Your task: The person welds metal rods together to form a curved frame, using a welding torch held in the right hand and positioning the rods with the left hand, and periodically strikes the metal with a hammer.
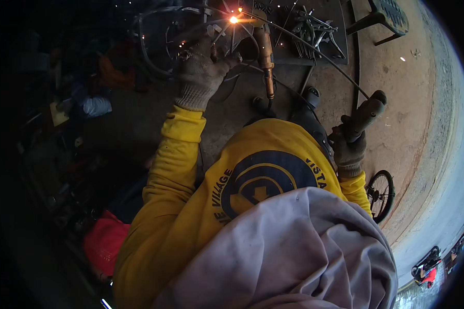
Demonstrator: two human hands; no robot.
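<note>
**A:** What fills my feed from the head camera, biggest first?

**B:** A grey cloth (294,252) bunched across the lower middle. Above it is the yellow long-sleeved shirt (191,206) with a dark round emblem on the chest. Beyond that lies the bare concrete floor (412,103), pale on the right and very dark on the left.

**A:** And the work itself?

**B:** At the top centre there is a tangle of bent metal rods and wire (191,31) on the ground, with more scrap rod pieces (314,31) just to its right. A bright welding spark (233,19) burns where a thin rod meets that metalwork.

**A:** Tell me about the hands.

**B:** Both are gloved. My left hand (201,72) is stretched forward, fingers curled closed against the metalwork right beside the spark; what exactly it pinches I cannot tell. My right hand (349,147) sits near the chest on the right, wrapped in a fist around a dark electrode holder (368,110). The thin welding rod (314,51) runs from it up and left to the spark.

**A:** Anything smaller?

**B:** A brass-coloured torch-like tool (265,51) lies just right of my left hand. A plastic stool (384,15) stands at top right, a bicycle wheel (380,193) shows by my right elbow, and a red cloth (105,242) lies at lower left.
</note>
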